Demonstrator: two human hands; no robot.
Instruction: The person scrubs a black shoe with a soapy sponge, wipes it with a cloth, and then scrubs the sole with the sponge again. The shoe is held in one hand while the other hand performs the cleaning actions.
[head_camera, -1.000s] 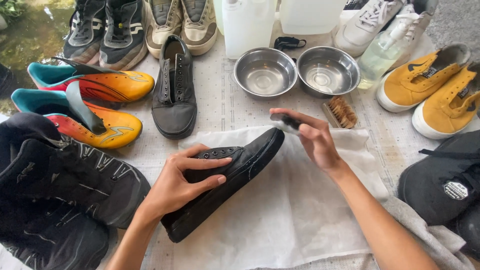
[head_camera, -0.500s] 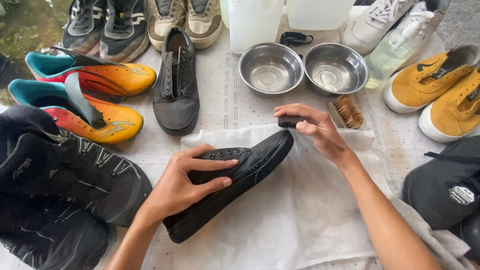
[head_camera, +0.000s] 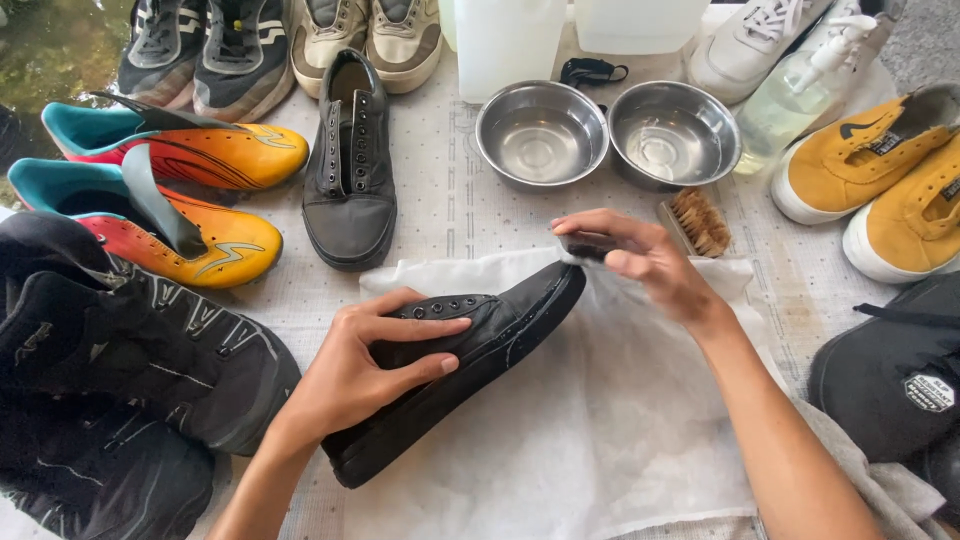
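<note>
A black low-top shoe (head_camera: 505, 325) lies on its side on a white cloth (head_camera: 600, 440), toe pointing up and to the right. My left hand (head_camera: 365, 365) grips its upper over the eyelets, fingers spread across it. My right hand (head_camera: 640, 260) holds a small dark brush (head_camera: 590, 246) pressed against the shoe's toe, with the fingers curled round it. Most of the brush is hidden under my fingers.
Its black partner shoe (head_camera: 350, 165) stands behind. Two steel bowls (head_camera: 542, 133) (head_camera: 673, 133), a wooden bristle brush (head_camera: 698, 220) and a spray bottle (head_camera: 800, 85) sit at the back. Orange-teal boots (head_camera: 170, 190) and black high-tops (head_camera: 110, 370) lie left; yellow sneakers (head_camera: 880, 170) lie right.
My right hand with the brush has slid a little along the toe of the shoe. The left hand keeps the same hold, and the view has shifted slightly.
</note>
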